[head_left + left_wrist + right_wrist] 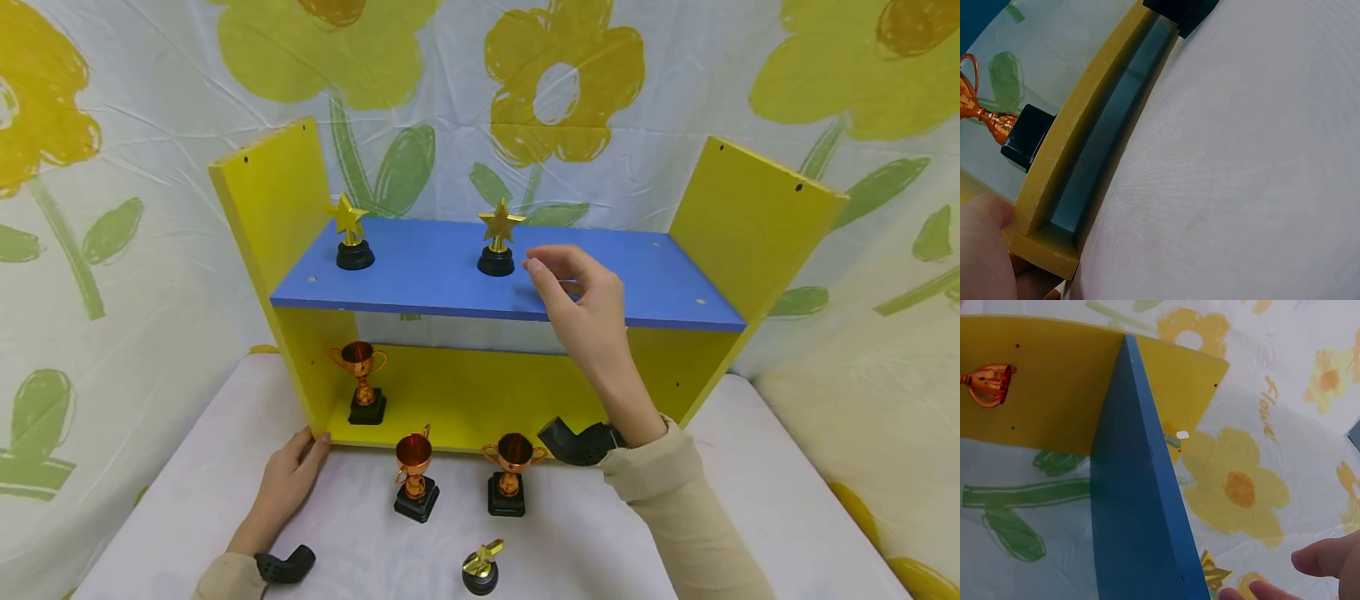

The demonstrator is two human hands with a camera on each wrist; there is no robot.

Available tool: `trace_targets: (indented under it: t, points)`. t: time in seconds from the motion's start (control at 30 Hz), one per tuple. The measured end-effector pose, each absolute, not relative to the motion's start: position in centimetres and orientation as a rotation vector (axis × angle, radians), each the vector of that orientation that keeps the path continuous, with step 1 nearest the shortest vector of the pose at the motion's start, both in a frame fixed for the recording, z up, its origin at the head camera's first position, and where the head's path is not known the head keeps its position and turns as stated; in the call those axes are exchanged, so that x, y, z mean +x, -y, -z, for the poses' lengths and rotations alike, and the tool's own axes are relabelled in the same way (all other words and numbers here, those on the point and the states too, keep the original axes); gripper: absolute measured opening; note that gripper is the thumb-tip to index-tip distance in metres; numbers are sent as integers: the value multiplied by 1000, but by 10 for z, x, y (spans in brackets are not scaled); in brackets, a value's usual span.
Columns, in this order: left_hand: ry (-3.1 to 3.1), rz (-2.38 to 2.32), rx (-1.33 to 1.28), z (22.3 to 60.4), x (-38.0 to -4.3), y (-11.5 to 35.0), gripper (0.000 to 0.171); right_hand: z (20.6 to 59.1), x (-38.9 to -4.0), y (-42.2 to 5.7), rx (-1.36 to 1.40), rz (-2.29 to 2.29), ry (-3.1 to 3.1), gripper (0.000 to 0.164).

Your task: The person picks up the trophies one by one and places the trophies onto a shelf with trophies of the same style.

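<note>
A yellow shelf unit with a blue middle board stands on the table. My left hand grips its lower left front corner; the left wrist view shows the thumb on the yellow edge and other fingers curled behind. Above the blue board is my right hand, just right of a gold star trophy with a black base. Its thumb and fingertips are apart, holding nothing. A second star trophy stands toward the board's left end. Below it, a bronze cup trophy stands on the yellow bottom board.
Two more bronze cups, one on the left and one on the right, stand on the white tablecloth before the shelf. Nearer me is another gold-topped trophy. A flower-print cloth hangs behind.
</note>
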State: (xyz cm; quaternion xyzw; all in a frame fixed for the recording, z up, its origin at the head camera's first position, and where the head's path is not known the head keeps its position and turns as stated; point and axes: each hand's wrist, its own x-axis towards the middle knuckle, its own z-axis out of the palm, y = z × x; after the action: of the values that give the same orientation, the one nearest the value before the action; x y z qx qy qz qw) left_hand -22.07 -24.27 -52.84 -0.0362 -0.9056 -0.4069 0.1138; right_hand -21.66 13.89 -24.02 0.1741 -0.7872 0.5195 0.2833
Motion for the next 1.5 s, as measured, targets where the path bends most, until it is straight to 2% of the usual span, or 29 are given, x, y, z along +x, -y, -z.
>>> trace_targets:
  t: [0.5,1.13,1.5]
  points:
    - [2653,1185,-111,526,-220,243,53,259,-193,-142,576,-1535,1970,23]
    - [2648,1191,-107,528,-220,243,51,278,-157,-147,671,-1466,1944,21]
    - [2658,1193,-92,528,-220,243,52,295,-141,-150,709,-1423,1963,27]
